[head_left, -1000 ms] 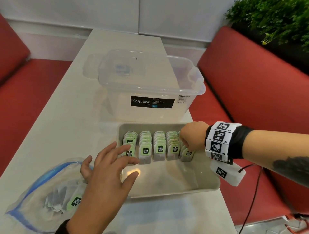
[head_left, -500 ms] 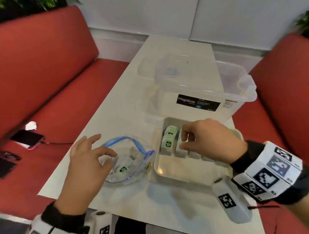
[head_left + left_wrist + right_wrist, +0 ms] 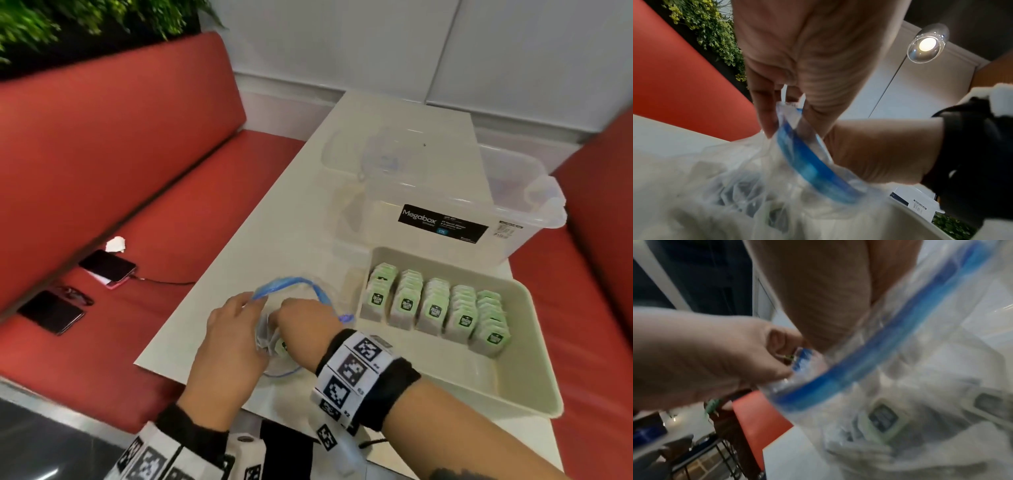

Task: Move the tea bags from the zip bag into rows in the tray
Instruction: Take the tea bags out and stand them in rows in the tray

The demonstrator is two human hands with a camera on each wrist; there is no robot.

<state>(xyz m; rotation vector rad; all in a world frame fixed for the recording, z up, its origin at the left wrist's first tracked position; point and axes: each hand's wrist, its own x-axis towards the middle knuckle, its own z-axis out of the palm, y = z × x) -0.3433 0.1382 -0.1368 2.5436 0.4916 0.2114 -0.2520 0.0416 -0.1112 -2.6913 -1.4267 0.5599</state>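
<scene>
The clear zip bag (image 3: 298,287) with a blue zip rim lies on the white table, left of the tray. My left hand (image 3: 253,301) pinches the bag's rim (image 3: 789,116) and holds the mouth up. My right hand (image 3: 301,315) reaches down into the mouth; its fingers are hidden inside, so I cannot tell whether they hold anything. Loose tea bags (image 3: 884,417) with green and black labels lie in the bag. The grey tray (image 3: 445,255) holds several rows of upright tea bags (image 3: 435,308) at its far end.
A clear Megabox tub (image 3: 445,205) stands right behind the tray. Two phones (image 3: 106,265) (image 3: 51,311) and a cable lie on the red bench to the left. The table's near edge (image 3: 191,380) is close to my wrists.
My right hand has left the tray's rows and gone into the bag's mouth. My left hand, which was open over the bag, now pinches its rim. The head view has swung left.
</scene>
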